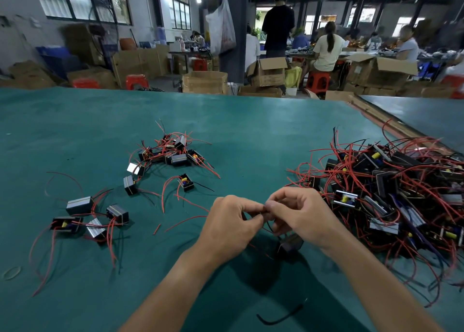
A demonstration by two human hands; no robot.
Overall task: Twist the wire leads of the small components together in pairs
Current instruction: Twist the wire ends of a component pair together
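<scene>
Above the near middle of the green table [75, 120], left hand [232, 227] and right hand [301, 217] fingertip to fingertip. On both, fingers curled, thumb and forefinger clamped on the thin dark wire leads [269, 226] between them. Just under the right hand, a blurred black component [290, 246]; touching the table or not, impossible to tell. Along the right edge, a big heap [391, 193] of such parts tangled in red and black wire. Mid-table, a smaller cluster [173, 151]; toward the left edge, another group [93, 216]; between cluster and hands, a lone part [186, 182]. By the near edge, a loose black wire [281, 315].
</scene>
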